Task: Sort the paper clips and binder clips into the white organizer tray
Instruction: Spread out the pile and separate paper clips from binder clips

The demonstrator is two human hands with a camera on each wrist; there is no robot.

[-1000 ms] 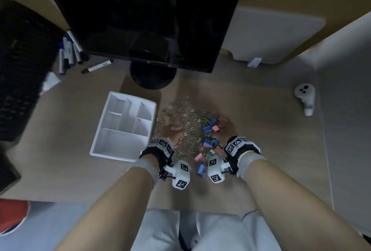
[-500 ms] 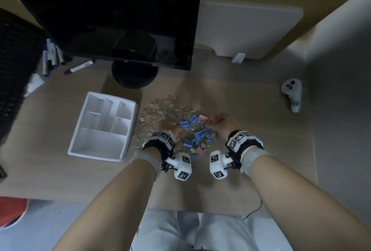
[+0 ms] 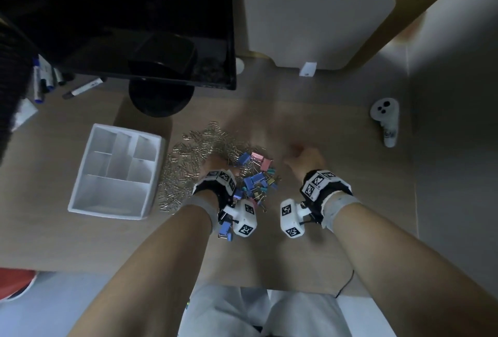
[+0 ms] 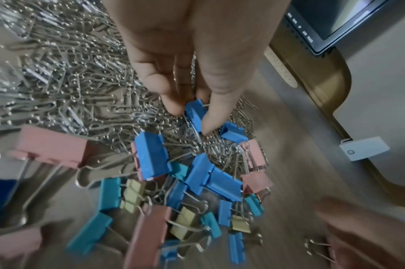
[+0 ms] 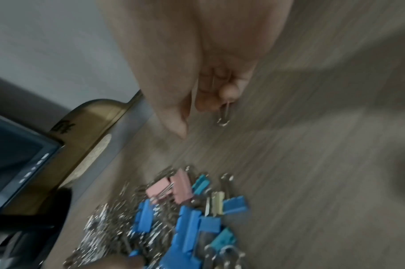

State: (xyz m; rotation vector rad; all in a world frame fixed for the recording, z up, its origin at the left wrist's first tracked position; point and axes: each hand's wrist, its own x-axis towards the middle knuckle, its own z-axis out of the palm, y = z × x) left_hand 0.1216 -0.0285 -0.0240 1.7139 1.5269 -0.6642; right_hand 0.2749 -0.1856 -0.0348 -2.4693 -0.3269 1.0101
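Two hands work the pile: the left hand [image 4: 185, 60] pinches a blue binder clip [image 4: 195, 116] amid paper clips [image 4: 65, 76], and the right hand [image 5: 196, 60], blurred, seems to grip a wire clip handle [image 5: 224, 114]. Tangled paper clips could ride along into the empty white organizer tray [image 3: 80, 191], just left of the pile.

Organizer tray [image 3: 80, 180] left of the paper clips [image 3: 188, 153], binder clips [image 3: 256, 175] right (touching), monitor [image 3: 116, 21] behind.
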